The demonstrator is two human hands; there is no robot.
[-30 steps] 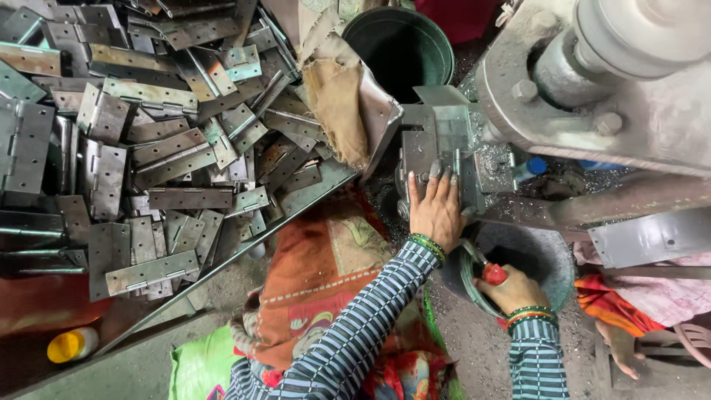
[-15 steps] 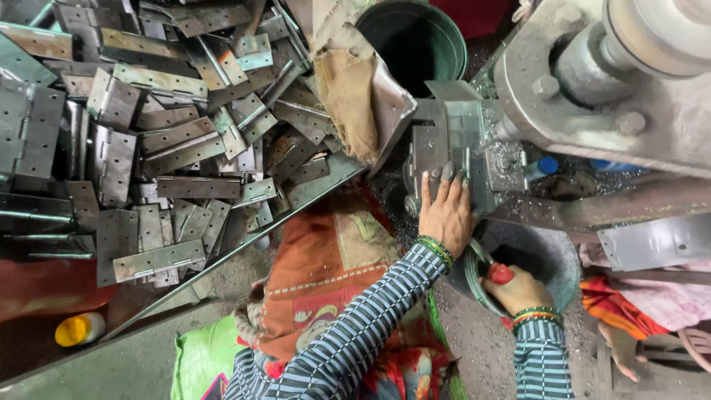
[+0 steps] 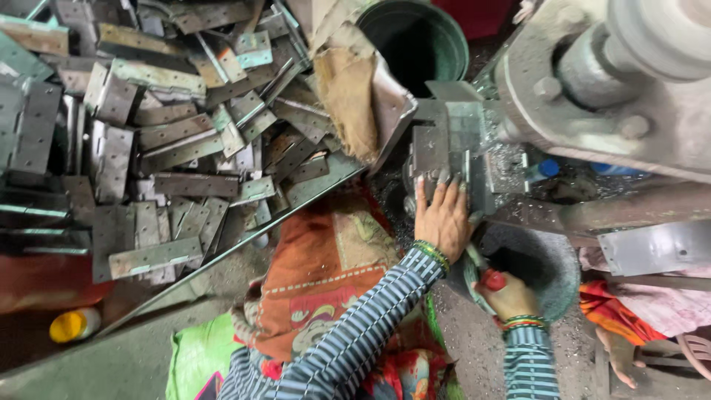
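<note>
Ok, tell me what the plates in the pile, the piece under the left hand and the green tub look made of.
Pile of plates: dull grey, likely steel, with punched holes and worn faces. Piece under the left hand: the same bare grey metal, filings around it. Green tub: smooth, probably plastic, but painted metal is possible.

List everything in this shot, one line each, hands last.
metal plates: too many to count, grey, heaped on the left
metal piece on machine: one, grey, under the left fingers
press machine: one, grey, upper right
bucket: one, dark green, top centre
bowl: one, dark, beside the right hand
bottle: one, yellow, lower left
left hand: flat on the metal piece
right hand: closed on a red-handled tool
</note>
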